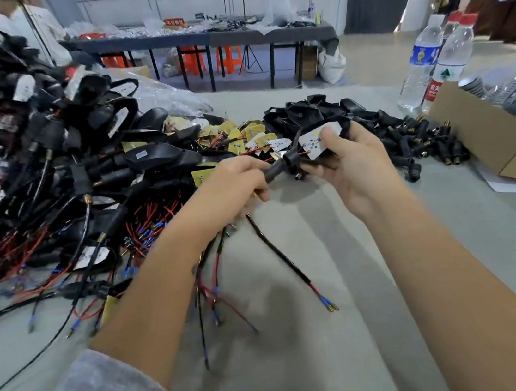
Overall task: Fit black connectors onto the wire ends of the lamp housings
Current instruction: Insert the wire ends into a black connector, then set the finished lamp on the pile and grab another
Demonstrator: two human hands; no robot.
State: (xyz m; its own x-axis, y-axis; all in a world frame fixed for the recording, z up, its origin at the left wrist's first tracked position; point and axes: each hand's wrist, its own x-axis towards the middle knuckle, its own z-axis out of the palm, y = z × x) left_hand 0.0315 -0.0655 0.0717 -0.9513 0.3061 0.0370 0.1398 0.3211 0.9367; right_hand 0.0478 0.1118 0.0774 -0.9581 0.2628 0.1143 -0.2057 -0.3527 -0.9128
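Observation:
My right hand holds a black lamp housing with a white LED board facing me, thumb on the board. My left hand grips a black tubular connector whose wider end meets the housing's stem. A black sleeved cable hangs from my left hand down to the table and ends in red wires with blue-collared brass terminals. More thin wires trail under my left wrist.
A big heap of wired housings fills the left. Loose yellow and white boards and empty black housings lie behind my hands, black connectors to the right. Water bottles and a cardboard box stand far right.

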